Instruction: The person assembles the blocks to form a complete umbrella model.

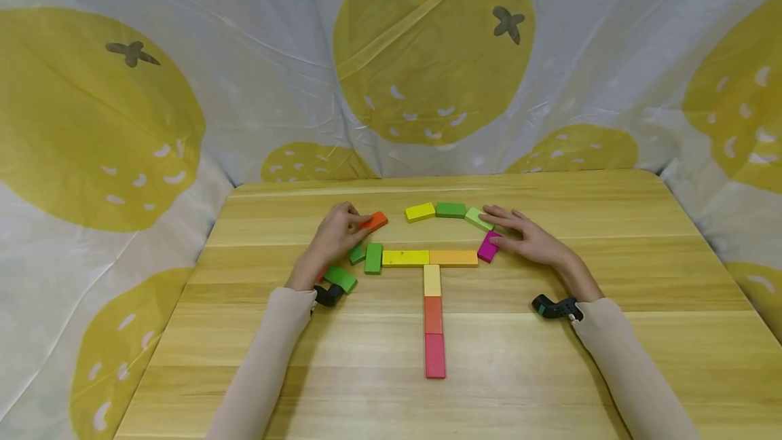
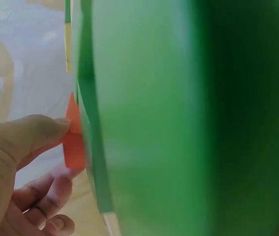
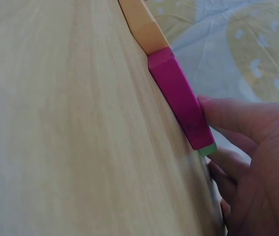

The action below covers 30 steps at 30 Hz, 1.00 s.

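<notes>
Between thumb and fingers, my left hand pinches an orange-red block at the left of an arc of coloured blocks. In the left wrist view the thumb lies on that orange-red block. My right hand has its fingers extended at the arc's right side. Its thumb touches the magenta block, and its fingertips are right at the light green block. The right wrist view shows the thumb on the side of the magenta block. Yellow and green blocks form the arc's top.
A straight row holds a green block, a yellow block and an orange block. Cream, orange-red and pinkish-red blocks run below it. Another green block lies near the left wrist on the wooden table.
</notes>
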### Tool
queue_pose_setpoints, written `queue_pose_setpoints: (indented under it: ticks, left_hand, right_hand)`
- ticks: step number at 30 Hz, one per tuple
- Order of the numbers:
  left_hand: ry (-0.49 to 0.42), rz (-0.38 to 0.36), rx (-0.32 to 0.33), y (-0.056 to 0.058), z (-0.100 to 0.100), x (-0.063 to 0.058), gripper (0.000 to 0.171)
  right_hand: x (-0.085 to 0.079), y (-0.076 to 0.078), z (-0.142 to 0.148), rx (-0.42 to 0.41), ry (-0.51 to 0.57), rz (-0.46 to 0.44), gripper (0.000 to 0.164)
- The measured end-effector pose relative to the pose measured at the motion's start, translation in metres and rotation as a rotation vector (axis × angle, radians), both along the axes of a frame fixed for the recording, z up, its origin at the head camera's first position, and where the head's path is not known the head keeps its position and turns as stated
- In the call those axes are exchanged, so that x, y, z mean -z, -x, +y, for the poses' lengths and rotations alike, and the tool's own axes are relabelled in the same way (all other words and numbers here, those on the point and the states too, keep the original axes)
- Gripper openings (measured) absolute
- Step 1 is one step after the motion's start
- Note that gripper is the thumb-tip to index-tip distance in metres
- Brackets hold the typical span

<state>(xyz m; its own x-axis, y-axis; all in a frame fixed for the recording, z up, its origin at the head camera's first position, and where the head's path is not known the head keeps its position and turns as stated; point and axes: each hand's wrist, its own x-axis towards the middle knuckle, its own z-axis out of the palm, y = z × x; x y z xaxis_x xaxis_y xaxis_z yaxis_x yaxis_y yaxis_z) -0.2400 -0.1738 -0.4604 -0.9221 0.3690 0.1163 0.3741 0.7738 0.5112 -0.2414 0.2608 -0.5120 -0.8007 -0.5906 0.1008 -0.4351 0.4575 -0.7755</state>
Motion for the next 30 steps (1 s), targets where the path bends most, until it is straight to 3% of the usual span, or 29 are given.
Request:
queue_pose_setpoints:
  ticks: [14,25,30]
  left_hand:
    - [-0.006,0.03,-0.004,0.001,0.032,0.0,0.028]
    - [0.112,0.019,0.003,0.001,0.04,0.006,0.034]
    - [0.156,0.055,0.008,0.001,0.041,0.007,0.033]
  right_hand:
    - [0.0,0.0,0.0,0.001,0.007,-0.006,0.054]
    - [0.001,0.0,0.001,-0.003,0.012,-0.007,0.054]
    - [-0.001,-0.001,0.0,-0.004,0.012,-0.008,0.055]
